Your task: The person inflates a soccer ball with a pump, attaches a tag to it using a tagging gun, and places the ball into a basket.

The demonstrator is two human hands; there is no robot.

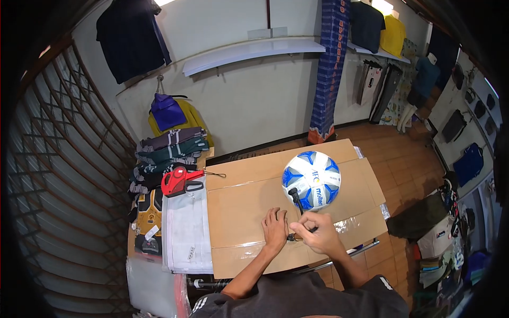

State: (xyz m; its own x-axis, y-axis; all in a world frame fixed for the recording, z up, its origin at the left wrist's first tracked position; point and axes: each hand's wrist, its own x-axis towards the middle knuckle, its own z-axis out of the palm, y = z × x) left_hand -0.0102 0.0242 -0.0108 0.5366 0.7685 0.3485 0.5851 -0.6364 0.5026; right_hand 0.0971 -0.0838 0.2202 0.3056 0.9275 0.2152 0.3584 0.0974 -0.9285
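On a flat cardboard sheet [244,201] rests a white and blue ball [312,180]. My right hand [318,233] is closed around a black tool [298,200], whose dark head rises in front of the ball's lower left side. My left hand [275,228] lies on the cardboard just left of it, fingers spread. A small dark piece [291,237] shows between my two hands; its shape is too small to make out.
Left of the cardboard are a red and black device [180,181], folded dark clothes [172,148], a yellow-orange packaged item [150,213] and a white package [185,233]. A blue pillar [327,69] stands behind. Bags and clothes [437,233] are heaped at the right.
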